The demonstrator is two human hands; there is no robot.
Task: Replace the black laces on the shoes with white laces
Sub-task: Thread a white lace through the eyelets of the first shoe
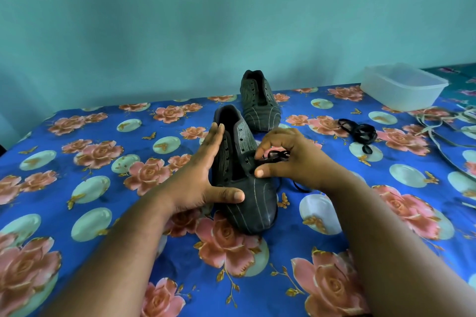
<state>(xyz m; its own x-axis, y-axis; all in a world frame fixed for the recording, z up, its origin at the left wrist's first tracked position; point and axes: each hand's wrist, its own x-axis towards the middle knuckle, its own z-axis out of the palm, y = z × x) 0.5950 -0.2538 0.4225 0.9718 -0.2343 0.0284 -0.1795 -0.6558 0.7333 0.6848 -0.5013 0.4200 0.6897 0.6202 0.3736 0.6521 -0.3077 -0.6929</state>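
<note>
Near shoe (247, 188): left hand (203, 175) flat against its side, fingers straight; right hand (291, 159) pinching black lace (277, 156) beside its eyelets.

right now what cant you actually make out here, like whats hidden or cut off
All in the head view:
- White laces: cut off by the right edge, so their count and length are unclear.
- Plastic container: its cloudy walls hide any contents.
- Black lace pinched by the right hand: those fingers cover the spot where it leaves the near shoe.
- Near shoe's left side: behind the left hand.
- Far shoe: toe hidden by the near shoe.
</note>
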